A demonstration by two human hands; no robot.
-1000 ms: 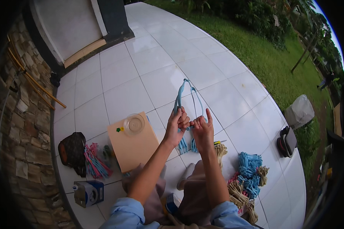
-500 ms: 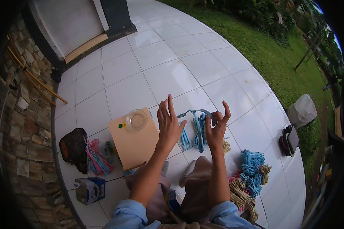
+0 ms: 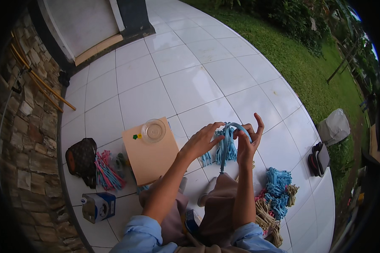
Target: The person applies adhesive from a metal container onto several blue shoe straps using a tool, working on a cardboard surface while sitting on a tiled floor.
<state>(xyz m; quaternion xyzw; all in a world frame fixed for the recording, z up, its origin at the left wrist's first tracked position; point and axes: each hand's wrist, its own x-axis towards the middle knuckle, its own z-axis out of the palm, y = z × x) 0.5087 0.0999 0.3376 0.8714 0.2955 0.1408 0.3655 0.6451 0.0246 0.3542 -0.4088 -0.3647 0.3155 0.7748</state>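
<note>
A light-blue fabric strap (image 3: 224, 154) hangs between my hands, looped at its top and dangling toward my knee. My right hand (image 3: 247, 145) has thumb and fingers closed on the curved loop, with one finger raised. At the knot-like top of the strap, my left hand (image 3: 202, 141) closes its fingertips and thumb on it; the exact grip is partly hidden. Behind the strap, a bundle of similar blue straps (image 3: 231, 147) lies on the tiles, with a smaller blue bunch (image 3: 206, 159) beside it.
A tan board (image 3: 150, 154) bears a clear round container (image 3: 153, 130) and small green and yellow pieces. Leftward lie a brown bag (image 3: 81, 160), pink-and-blue straps (image 3: 109, 169) and a metal can (image 3: 99, 206). Blue bundles (image 3: 278, 185) and beige bundles (image 3: 265, 211) sit at right.
My left hand has moved right and down, from apart to the strap's top, its fingers closing in. My right hand stays on the loop; the strap now hangs more upright.
</note>
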